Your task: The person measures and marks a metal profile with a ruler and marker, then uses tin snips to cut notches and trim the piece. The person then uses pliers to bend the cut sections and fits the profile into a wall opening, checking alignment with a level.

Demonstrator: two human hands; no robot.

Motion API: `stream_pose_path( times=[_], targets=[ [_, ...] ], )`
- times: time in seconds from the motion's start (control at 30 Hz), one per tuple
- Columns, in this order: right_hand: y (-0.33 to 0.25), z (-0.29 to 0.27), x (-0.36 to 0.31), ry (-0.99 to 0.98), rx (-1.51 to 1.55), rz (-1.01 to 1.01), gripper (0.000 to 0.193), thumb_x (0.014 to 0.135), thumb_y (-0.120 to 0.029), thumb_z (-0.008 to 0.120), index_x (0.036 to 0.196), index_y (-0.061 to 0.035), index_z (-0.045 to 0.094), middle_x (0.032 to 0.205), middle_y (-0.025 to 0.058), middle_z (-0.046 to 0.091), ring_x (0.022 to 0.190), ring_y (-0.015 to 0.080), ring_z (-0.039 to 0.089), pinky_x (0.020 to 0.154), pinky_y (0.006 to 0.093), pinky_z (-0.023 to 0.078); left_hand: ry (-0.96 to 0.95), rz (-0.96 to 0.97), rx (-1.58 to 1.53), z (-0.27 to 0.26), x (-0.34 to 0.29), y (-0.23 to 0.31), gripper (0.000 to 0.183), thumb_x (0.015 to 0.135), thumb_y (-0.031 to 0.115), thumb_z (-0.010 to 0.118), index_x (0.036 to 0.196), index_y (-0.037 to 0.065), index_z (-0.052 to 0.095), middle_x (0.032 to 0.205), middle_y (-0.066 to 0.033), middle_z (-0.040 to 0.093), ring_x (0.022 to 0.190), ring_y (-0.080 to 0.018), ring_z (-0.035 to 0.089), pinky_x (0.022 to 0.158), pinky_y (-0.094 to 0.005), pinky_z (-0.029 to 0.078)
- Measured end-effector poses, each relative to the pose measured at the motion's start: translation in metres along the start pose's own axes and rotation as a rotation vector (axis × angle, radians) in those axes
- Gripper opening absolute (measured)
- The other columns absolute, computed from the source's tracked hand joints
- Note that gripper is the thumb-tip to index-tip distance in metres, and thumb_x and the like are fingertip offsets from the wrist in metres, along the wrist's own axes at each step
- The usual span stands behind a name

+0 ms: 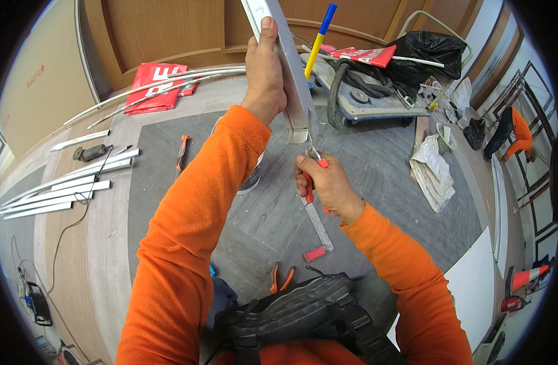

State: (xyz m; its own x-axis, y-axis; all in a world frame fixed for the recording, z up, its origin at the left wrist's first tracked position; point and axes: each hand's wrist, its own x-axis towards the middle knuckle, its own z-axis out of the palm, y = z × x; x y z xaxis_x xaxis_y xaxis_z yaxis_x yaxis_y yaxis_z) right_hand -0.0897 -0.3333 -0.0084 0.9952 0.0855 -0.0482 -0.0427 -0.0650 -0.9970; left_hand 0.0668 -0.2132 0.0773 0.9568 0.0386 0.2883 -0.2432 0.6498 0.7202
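Observation:
My left hand [264,73] is closed around a long silver metal channel [296,79], which slants down toward me from the top of the view. In my right hand [332,185] are red-handled tin snips [309,187], fingers wrapped round the grips. Their jaws meet the channel's lower end, where a small flap of metal bends outward; whether they bite into it I cannot tell. On the floor beneath lies a metal square [318,228] with a red stock. Orange-handled pliers [282,278] rest near my black waist bag [285,316]. A bucket is mostly hidden behind my left forearm.
Several cut metal channels [54,198], a grinder [92,152] with a trailing cord and an orange utility knife [183,152] lie to the left. A loaded platform cart [382,109] stands ahead, near a white sack [432,176]. Another person [517,134] bends at far right.

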Motion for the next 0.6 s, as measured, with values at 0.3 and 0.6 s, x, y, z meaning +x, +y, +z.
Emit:
stream_pose_path(
  times=[0.3, 0.6],
  targets=[
    [0.001, -0.004, 0.003, -0.01, 0.06, 0.035, 0.038, 0.101, -0.033, 0.058, 0.075, -0.006, 0.056, 0.061, 0.0028, 0.055, 0.048, 0.0142, 0.055, 0.041, 0.0295, 0.04, 0.021, -0.121, 0.024, 0.004, -0.004, 0.004, 0.073, 0.093, 0.07, 0.062, 0.131, 0.008, 0.057, 0.119, -0.0134, 0.063, 0.111, -0.0266, 0.059, 0.099, -0.0446, 0.047],
    [0.042, -0.016, 0.014, -0.283, 0.206, 0.151, 0.035, 0.097, -0.033, 0.062, 0.112, -0.0015, 0.064, 0.095, 0.0123, 0.069, 0.083, 0.0248, 0.068, 0.071, 0.0396, 0.054, 0.114, 0.096, 0.053, -0.026, 0.031, 0.057, 0.051, 0.099, 0.056, 0.064, 0.115, 0.007, 0.061, 0.089, -0.0114, 0.063, 0.077, -0.0268, 0.063, 0.073, -0.0488, 0.055]
  ],
)
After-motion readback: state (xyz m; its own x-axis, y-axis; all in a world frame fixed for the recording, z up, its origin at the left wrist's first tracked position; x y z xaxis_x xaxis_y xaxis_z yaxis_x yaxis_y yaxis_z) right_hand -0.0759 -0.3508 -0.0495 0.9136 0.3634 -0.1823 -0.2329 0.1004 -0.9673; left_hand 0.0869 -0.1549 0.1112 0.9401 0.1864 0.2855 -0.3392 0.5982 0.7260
